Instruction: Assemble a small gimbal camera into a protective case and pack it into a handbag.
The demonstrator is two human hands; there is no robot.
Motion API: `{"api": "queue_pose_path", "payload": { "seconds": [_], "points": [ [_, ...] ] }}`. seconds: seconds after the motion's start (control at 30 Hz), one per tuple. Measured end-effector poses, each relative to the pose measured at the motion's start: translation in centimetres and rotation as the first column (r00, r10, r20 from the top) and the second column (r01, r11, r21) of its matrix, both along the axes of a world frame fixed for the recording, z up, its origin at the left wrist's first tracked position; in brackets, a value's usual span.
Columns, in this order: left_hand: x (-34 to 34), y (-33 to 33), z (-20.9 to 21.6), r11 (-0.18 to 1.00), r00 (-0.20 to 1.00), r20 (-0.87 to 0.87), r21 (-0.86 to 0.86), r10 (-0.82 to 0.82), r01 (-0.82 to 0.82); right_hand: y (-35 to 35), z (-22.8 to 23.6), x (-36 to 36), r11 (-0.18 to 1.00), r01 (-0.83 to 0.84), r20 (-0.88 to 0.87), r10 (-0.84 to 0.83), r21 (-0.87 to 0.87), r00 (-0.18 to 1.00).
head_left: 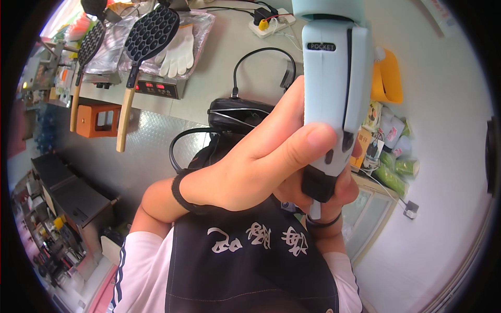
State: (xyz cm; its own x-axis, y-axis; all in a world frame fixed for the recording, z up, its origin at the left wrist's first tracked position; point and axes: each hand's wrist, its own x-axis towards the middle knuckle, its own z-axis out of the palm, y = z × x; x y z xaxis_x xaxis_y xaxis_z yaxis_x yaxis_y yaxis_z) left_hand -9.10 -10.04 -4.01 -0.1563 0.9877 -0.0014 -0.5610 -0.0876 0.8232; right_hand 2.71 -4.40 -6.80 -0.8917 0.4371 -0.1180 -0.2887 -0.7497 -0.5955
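Note:
A light-blue handheld device with a long rounded body stands upright close before me, its rounded top cut off by the upper edge. A dark groove runs down its side, and a black block sits at its lower end. My left hand is closed round the device, thumb pressed on its lower body; the other fingers pass behind it. Partly hidden behind the lower end, my right hand has its fingers curled at the device and the black block. A small pale tip hangs below that block.
Waffle pans with wooden handles, a white glove and a cooker panel are at the far left. A black handbag lies ahead on the counter, near a power strip. Packets and a yellow container are right.

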Motion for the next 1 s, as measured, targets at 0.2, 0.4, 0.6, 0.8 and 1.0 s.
{"api": "queue_pose_path", "payload": {
  "seconds": [0.2,0.4,0.6,0.8,1.0],
  "points": [
    [0.3,0.2,-0.1,0.995,0.995,0.022,0.026,0.098,-0.099,0.5,0.6,0.2,1.0,-0.019,0.045,0.019,0.0,0.999],
    [0.1,0.4,-1.1,0.989,0.979,-0.139,0.029,0.148,-0.146,-0.4,0.7,0.3,0.898,0.345,0.053,-0.372,0.275,0.927],
    [0.9,0.7,-0.8,0.964,0.952,-0.17,0.122,0.256,-0.237,0.6,0.1,2.0,0.745,0.243,0.089,-0.376,0.622,0.922],
    [1.5,1.2,-1.5,0.911,0.902,-0.198,0.239,0.384,-0.335,0.8,-0.4,2.0,0.538,0.329,-0.025,-0.495,0.776,0.869],
    [1.1,0.7,-1.1,0.979,0.983,-0.042,0.11,0.179,-0.173,1.0,-0.6,2.0,0.454,0.305,-0.046,-0.497,0.837,0.866]
  ]
}}
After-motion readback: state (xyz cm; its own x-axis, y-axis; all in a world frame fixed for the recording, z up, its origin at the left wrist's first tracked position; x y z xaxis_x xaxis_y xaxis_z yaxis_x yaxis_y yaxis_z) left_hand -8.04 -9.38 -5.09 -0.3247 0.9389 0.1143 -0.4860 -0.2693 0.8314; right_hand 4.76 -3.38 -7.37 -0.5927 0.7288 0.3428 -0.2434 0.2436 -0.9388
